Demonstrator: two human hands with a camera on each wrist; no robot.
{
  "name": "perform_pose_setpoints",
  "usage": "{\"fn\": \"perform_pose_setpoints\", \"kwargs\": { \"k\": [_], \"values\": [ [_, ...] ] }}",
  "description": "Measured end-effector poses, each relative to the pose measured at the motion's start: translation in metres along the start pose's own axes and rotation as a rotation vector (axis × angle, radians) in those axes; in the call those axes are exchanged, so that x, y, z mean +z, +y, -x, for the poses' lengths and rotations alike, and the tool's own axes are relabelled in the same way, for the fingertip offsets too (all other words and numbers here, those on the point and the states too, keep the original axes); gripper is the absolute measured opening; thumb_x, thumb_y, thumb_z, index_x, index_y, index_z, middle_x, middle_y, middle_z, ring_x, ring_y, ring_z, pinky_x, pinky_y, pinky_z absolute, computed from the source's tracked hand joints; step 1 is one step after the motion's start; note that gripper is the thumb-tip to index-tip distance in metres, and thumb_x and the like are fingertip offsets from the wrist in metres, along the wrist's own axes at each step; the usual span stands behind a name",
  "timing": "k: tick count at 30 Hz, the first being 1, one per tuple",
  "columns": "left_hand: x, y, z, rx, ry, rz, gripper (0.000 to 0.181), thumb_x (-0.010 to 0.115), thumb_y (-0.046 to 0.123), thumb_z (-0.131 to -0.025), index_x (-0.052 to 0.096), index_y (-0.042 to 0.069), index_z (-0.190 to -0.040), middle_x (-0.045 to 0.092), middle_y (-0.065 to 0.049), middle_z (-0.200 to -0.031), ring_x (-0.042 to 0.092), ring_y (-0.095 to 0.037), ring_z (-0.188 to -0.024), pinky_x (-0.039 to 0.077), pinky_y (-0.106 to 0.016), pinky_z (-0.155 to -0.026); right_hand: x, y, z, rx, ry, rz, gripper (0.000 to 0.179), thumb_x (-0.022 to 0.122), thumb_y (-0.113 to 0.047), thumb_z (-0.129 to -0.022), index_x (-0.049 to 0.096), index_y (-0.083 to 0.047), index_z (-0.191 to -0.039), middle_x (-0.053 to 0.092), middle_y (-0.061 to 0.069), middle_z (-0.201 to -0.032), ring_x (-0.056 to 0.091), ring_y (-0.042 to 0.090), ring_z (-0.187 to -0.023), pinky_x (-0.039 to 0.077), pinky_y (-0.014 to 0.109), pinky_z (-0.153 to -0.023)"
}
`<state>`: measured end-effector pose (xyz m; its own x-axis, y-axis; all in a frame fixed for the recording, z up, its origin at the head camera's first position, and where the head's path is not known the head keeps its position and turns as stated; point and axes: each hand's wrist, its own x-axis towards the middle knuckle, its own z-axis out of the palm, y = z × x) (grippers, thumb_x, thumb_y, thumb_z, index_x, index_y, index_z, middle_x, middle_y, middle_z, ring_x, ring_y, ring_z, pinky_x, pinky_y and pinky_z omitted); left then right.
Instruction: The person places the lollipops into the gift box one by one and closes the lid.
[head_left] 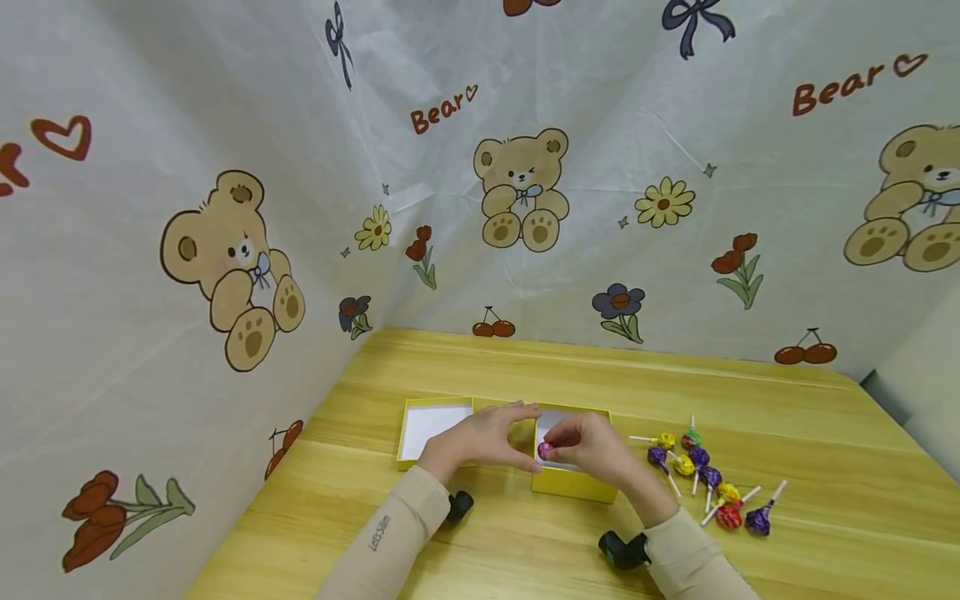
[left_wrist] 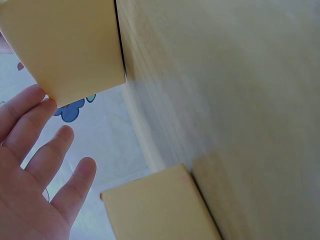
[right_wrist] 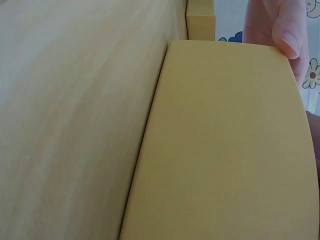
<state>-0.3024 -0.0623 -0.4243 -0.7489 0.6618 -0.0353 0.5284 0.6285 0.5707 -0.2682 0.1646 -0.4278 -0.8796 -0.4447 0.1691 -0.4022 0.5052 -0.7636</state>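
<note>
Free table (head_left: pixel 573 375) lies behind the box (head_left: pixel 573 483) — lollipops (head_left: pixel 698 457) block its right.

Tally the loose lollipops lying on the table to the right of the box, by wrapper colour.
Purple lollipops: 4
Yellow lollipops: 3
Red lollipop: 1
Green lollipop: 1
Total: 9

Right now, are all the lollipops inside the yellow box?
No, several wrapped lollipops lie on the wooden table to the right of the yellow box.
</note>
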Motion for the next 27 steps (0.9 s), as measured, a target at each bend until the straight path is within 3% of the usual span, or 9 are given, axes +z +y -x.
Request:
{"fn": "perform_pose_setpoints", "kwargs": {
  "k": [12,19,27],
  "values": [
    [0.002,0.0,0.002,-0.008,0.007,0.007,0.091,0.075,0.065,-0.079,0.04,0.029,-0.154,0.03,0.007,-0.164,0.025,-0.018,-0.154,0.033,-0.05,-0.121,0.001,0.001,0.001,0.026,0.025,0.025,0.013,0.073,0.0,-0.087,0.076,0.003,-0.1,0.076,0.013,-0.095,0.073,0.019,-0.084,0.062,0.028,-0.072],
    [0.002,0.0,0.002,-0.019,-0.001,-0.001,0.091,0.075,0.065,-0.078,0.04,0.03,-0.154,0.031,0.008,-0.164,0.025,-0.019,-0.154,0.031,-0.05,-0.122,-0.009,-0.003,0.005,0.049,0.018,-0.033,0.02,0.071,-0.005,-0.092,0.074,0.005,-0.108,0.075,0.019,-0.104,0.073,0.027,-0.094,0.063,0.031,-0.078],
    [0.002,0.0,0.001,-0.012,-0.007,0.002,0.089,0.075,0.065,-0.079,0.041,0.032,-0.153,0.03,0.007,-0.164,0.024,-0.018,-0.154,0.031,-0.049,-0.123,-0.041,-0.006,0.014,0.162,0.158,-0.044,0.026,0.07,-0.011,-0.094,0.072,0.005,-0.115,0.073,0.021,-0.112,0.072,0.028,-0.1,0.062,0.036,-0.084]
  ]
}}
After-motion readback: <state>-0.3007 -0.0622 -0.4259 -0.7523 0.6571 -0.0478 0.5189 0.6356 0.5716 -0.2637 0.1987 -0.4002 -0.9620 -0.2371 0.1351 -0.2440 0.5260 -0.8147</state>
